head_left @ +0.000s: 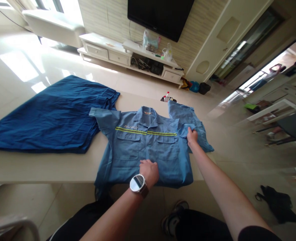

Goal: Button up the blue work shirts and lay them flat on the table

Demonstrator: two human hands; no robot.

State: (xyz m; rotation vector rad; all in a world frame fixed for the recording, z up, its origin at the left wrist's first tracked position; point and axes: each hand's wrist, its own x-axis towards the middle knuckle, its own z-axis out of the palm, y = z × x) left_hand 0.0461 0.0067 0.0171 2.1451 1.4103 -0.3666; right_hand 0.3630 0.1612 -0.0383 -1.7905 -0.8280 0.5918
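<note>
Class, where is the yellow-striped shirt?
Mid-picture in the head view, the shirt lies on the table between dark blue cloth at left and a blue garment at right.

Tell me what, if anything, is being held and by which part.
The right hand holds the striped shirt by one sleeve. The left hand is on the shirt's lower front; whether it grips is unclear.

A black television point(160, 15) hangs above a white cabinet point(97, 51) topped with plastic bags point(168, 53). A dark bundle point(275, 202) lies on the floor point(238, 187) at right.
</note>
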